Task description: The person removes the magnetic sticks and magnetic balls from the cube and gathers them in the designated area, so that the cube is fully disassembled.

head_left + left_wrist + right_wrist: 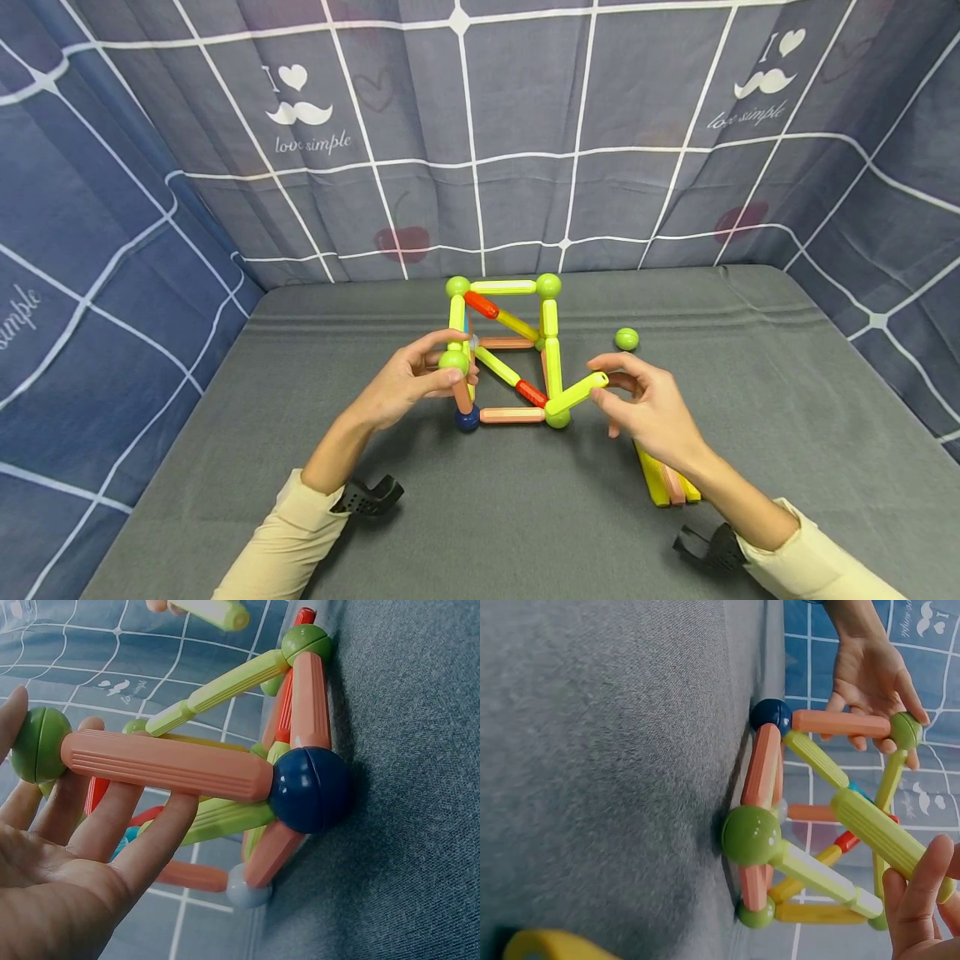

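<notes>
A cube-like frame of magnetic building sticks and balls stands on the grey surface. At its upper front left, my left hand [397, 385] grips a green ball [453, 362], thumb on it and fingers behind the orange stick [165, 765] below. That stick stands upright on a dark blue ball [311, 790]. My right hand [654, 408] pinches one end of a loose yellow-green stick [885, 832] between thumb and fingers. The stick's other end is over the front right green ball [751, 835] in the head view, but both wrist views show it apart from the frame.
A loose green ball [626, 339] lies right of the frame, behind my right hand. Several yellow and orange sticks [663, 482] lie side by side under my right forearm. Checked curtain cloth [517, 108] rises at the back and sides.
</notes>
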A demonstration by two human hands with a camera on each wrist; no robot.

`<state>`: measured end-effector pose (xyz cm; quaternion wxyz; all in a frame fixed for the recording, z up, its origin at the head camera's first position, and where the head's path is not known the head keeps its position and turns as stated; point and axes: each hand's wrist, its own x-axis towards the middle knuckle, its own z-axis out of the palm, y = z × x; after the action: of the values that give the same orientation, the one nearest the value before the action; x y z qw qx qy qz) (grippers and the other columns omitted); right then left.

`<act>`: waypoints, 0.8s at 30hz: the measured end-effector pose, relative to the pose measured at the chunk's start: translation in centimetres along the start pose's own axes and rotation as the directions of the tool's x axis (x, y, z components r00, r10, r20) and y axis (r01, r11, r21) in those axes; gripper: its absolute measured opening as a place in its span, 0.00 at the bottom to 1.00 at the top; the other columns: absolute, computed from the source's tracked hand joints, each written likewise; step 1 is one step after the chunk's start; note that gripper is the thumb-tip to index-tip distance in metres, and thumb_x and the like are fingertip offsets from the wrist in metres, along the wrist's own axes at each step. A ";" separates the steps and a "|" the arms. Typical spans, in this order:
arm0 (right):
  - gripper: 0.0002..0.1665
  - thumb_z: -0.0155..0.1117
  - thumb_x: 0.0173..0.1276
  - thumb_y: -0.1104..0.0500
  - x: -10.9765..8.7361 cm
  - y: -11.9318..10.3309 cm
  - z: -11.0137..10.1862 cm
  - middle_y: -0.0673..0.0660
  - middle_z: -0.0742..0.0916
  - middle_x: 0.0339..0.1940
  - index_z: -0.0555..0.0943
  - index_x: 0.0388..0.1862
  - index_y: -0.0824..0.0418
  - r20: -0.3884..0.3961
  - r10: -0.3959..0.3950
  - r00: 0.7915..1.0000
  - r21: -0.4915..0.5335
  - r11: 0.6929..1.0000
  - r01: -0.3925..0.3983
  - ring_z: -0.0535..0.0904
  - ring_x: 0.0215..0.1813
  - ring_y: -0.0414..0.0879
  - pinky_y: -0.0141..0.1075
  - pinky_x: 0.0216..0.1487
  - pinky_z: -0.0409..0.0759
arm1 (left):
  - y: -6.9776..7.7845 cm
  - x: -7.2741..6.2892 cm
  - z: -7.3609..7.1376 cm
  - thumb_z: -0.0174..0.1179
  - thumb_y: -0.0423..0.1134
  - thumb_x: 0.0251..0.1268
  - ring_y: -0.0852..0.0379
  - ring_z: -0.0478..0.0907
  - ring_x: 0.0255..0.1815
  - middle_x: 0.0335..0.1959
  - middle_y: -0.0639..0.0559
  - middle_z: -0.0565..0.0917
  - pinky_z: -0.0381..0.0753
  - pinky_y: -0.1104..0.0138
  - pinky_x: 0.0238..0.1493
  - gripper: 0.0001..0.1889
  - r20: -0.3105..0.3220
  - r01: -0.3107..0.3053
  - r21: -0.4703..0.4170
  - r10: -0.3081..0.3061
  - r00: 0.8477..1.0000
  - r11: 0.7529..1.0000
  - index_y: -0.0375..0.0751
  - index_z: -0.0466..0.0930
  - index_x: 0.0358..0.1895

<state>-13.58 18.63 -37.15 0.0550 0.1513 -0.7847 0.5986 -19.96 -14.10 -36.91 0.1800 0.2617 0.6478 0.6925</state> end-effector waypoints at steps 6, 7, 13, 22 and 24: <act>0.17 0.67 0.66 0.70 -1.2 0.1 -1.6 0.55 0.86 0.42 0.78 0.53 0.68 -0.043 0.021 0.999 0.014 1.000 -0.020 0.77 0.20 0.49 0.38 0.19 0.78 | 0.0 0.0 0.0 0.61 0.31 0.69 0.37 0.81 0.51 0.49 0.26 0.80 0.80 0.48 0.52 0.24 -0.013 0.013 -0.002 -0.013 1.000 1.000 0.38 0.69 0.67; 0.17 0.67 0.66 0.70 -1.4 0.1 -1.8 0.54 0.86 0.41 0.79 0.53 0.68 -0.054 0.024 0.998 0.010 1.000 -0.023 0.78 0.23 0.47 0.38 0.19 0.77 | 0.0 0.0 0.0 0.61 0.31 0.69 0.37 0.81 0.51 0.49 0.27 0.80 0.80 0.48 0.52 0.24 -0.011 0.010 -0.001 -0.010 1.000 1.000 0.39 0.69 0.67; 0.15 0.67 0.67 0.68 -2.3 0.1 -3.4 0.53 0.88 0.40 0.80 0.52 0.69 -0.105 0.059 0.993 0.002 0.998 -0.059 0.77 0.24 0.44 0.38 0.16 0.72 | 0.0 0.0 -0.1 0.61 0.31 0.69 0.34 0.80 0.51 0.48 0.28 0.80 0.80 0.47 0.51 0.24 -0.002 -0.004 0.003 0.004 1.000 1.000 0.40 0.69 0.67; 0.15 0.65 0.71 0.61 -3.6 0.6 -6.3 0.50 0.86 0.31 0.80 0.55 0.58 -0.119 0.130 0.984 -0.111 0.983 -0.143 0.66 0.09 0.45 0.39 0.10 0.65 | 0.0 0.0 -0.1 0.61 0.32 0.69 0.34 0.80 0.51 0.49 0.27 0.80 0.80 0.47 0.51 0.25 -0.004 0.009 0.011 -0.009 1.000 1.000 0.39 0.68 0.67; 0.16 0.64 0.72 0.60 -3.8 0.8 -7.0 0.51 0.86 0.32 0.79 0.57 0.59 -0.121 0.142 0.982 -0.164 0.973 -0.161 0.65 0.09 0.43 0.39 0.10 0.65 | 0.0 0.0 0.0 0.61 0.32 0.69 0.34 0.80 0.51 0.49 0.26 0.79 0.80 0.48 0.51 0.25 -0.004 0.007 0.010 -0.007 1.000 1.000 0.39 0.68 0.67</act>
<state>-10.86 26.18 -36.95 0.0644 0.0529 -0.8390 0.5377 -20.02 -14.12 -36.89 0.1799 0.2588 0.6524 0.6892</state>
